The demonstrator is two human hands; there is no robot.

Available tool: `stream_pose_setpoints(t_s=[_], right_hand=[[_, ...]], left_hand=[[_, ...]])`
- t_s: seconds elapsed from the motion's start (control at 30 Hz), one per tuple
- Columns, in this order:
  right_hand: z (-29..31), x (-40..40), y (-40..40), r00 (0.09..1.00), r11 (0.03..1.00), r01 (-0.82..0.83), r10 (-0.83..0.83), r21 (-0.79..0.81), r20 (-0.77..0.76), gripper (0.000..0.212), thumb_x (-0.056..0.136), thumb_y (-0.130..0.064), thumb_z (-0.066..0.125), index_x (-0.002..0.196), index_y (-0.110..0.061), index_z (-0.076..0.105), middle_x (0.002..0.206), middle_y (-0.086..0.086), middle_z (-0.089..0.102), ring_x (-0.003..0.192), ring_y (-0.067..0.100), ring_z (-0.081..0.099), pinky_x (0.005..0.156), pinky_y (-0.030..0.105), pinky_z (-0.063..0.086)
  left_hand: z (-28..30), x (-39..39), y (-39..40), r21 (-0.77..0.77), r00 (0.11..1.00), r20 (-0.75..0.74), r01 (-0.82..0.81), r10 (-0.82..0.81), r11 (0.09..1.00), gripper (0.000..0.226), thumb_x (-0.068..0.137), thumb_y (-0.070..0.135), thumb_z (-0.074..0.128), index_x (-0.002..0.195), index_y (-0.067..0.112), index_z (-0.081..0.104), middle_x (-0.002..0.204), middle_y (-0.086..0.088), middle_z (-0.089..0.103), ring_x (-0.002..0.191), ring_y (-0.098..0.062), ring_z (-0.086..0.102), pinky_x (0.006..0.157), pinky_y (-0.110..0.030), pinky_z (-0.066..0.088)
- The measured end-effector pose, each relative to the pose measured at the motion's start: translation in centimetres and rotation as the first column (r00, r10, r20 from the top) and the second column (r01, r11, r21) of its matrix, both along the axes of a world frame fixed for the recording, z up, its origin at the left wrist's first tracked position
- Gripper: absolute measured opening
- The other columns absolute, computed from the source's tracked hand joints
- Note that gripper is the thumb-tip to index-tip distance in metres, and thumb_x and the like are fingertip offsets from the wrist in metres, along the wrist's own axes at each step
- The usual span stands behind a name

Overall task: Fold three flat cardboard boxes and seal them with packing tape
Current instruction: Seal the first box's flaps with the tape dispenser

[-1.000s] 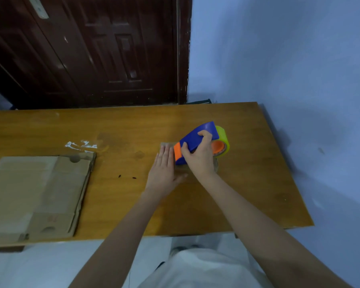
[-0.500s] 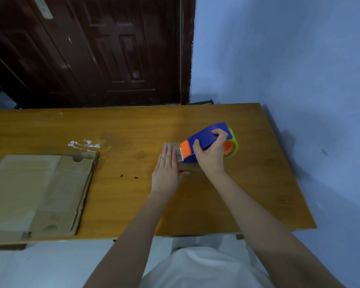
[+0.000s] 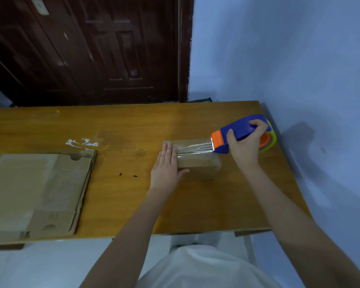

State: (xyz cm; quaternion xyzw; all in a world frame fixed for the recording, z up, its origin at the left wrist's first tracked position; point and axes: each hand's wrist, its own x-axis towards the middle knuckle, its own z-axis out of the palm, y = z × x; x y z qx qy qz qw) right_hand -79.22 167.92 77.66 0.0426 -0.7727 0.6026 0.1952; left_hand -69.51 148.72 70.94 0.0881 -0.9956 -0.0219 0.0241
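A small folded cardboard box [image 3: 197,162] sits on the wooden table [image 3: 121,125], right of centre. My left hand [image 3: 165,168] lies flat with straight fingers on the box's left end, pressing down the start of a clear tape strip [image 3: 193,150]. My right hand [image 3: 245,142] grips the blue and orange tape dispenser [image 3: 240,135], held past the box's right end near the table's right edge. The tape stretches taut from under my left fingers to the dispenser's blade. A stack of flat cardboard boxes [image 3: 35,194] lies at the table's near left.
Tape scraps [image 3: 81,142] are stuck to the table behind the flat stack. Two dark specks [image 3: 127,175] lie left of my left hand. A blue wall [image 3: 299,69] runs close along the table's right edge. A dark wooden door [image 3: 96,48] stands behind the table.
My right hand has pulled the dispenser to the right, from over the box's left part to beyond its right end, drawing out a strip of tape. My left hand stayed on the box.
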Motion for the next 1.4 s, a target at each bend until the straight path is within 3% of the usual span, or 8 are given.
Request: stream_pose_setpoints(t_s=[0.13,0.27,0.47,0.63,0.77,0.97,1.2,1.4], right_hand=[[0.0,0.3,0.5,0.996,0.987,-0.090,0.087,0.137,0.025,0.052,0.082,-0.011,0.070,0.113,-0.024,0.030,0.105,-0.004,0.046,0.086,-0.002,0.056,0.061,0.008,0.045],[-0.6,0.2,0.4,0.989,0.930,-0.148,0.147,0.336,0.029,0.045,0.085,-0.011,0.067,0.116,-0.012,0.036,0.100,-0.001,0.048,0.082,0.008,0.056,0.060,0.011,0.042],[-1.0,0.6,0.0,0.986,0.860,-0.140,0.167,0.490,-0.011,0.042,0.086,-0.011,0.065,0.117,0.003,0.041,0.092,0.010,0.052,0.079,0.029,0.059,0.061,0.043,0.051],[-1.0,1.1,-1.0,0.986,0.827,-0.112,0.161,0.550,-0.040,0.041,0.087,-0.015,0.065,0.118,0.003,0.045,0.092,0.019,0.059,0.075,0.029,0.059,0.056,0.037,0.049],[-1.2,1.9,-2.3,0.982,0.813,-0.113,0.178,0.571,-0.060,0.037,0.086,-0.013,0.064,0.115,0.004,0.047,0.088,0.020,0.059,0.072,0.030,0.059,0.054,0.040,0.050],[-1.3,1.7,-2.3,0.984,0.828,-0.107,0.169,0.550,-0.063,0.037,0.084,-0.013,0.066,0.113,0.002,0.048,0.091,0.017,0.058,0.075,0.027,0.058,0.058,0.037,0.051],[-1.8,1.9,-2.6,0.992,0.881,-0.110,0.128,0.461,-0.008,0.041,0.085,-0.016,0.066,0.117,-0.001,0.046,0.094,0.007,0.055,0.078,0.021,0.059,0.063,0.034,0.054],[-2.0,2.0,-3.8,0.983,0.861,-0.129,0.178,0.492,-0.054,0.038,0.085,-0.015,0.065,0.115,-0.001,0.047,0.093,0.014,0.059,0.077,0.022,0.058,0.061,0.030,0.049]], left_hand=[[0.0,-0.2,0.4,-0.016,1.000,-0.004,0.017,-0.017,1.000,0.087,0.090,0.065,0.031,0.151,0.007,0.009,0.159,-0.012,0.005,0.146,-0.024,-0.001,0.116,-0.033,0.007],[0.2,-0.1,0.5,-0.031,1.000,0.005,0.024,-0.024,0.999,0.087,0.090,0.065,0.031,0.150,0.006,0.009,0.158,-0.013,0.005,0.147,-0.024,0.000,0.117,-0.033,0.007],[0.4,0.0,0.3,-0.046,0.999,0.013,0.039,-0.038,0.998,0.086,0.091,0.064,0.029,0.150,0.006,0.007,0.158,-0.013,0.002,0.147,-0.024,0.000,0.117,-0.033,0.003],[0.8,0.3,-0.8,-0.090,0.998,0.037,0.057,-0.053,0.994,0.085,0.091,0.062,0.028,0.151,0.007,0.004,0.159,-0.012,0.000,0.146,-0.023,-0.003,0.116,-0.033,-0.003],[1.6,0.7,-2.1,-0.110,0.996,0.051,0.080,-0.074,0.991,0.086,0.092,0.062,0.032,0.150,0.005,0.005,0.159,-0.013,-0.001,0.146,-0.024,-0.005,0.119,-0.036,-0.003],[1.7,-0.4,1.4,-0.028,0.964,0.022,0.266,-0.265,0.964,0.076,0.097,0.055,0.029,0.151,0.011,-0.002,0.159,-0.006,-0.004,0.146,-0.017,-0.008,0.120,-0.035,-0.002],[1.2,-0.2,0.9,-0.083,0.971,0.038,0.237,-0.235,0.968,0.068,0.099,0.050,0.024,0.151,0.013,0.002,0.159,-0.004,0.000,0.146,-0.016,-0.005,0.120,-0.035,0.000],[2.4,-0.6,1.4,-0.060,0.982,0.030,0.190,-0.189,0.980,0.076,0.095,0.053,0.037,0.150,0.007,0.013,0.159,-0.009,0.010,0.147,-0.020,0.004,0.119,-0.034,0.003]])
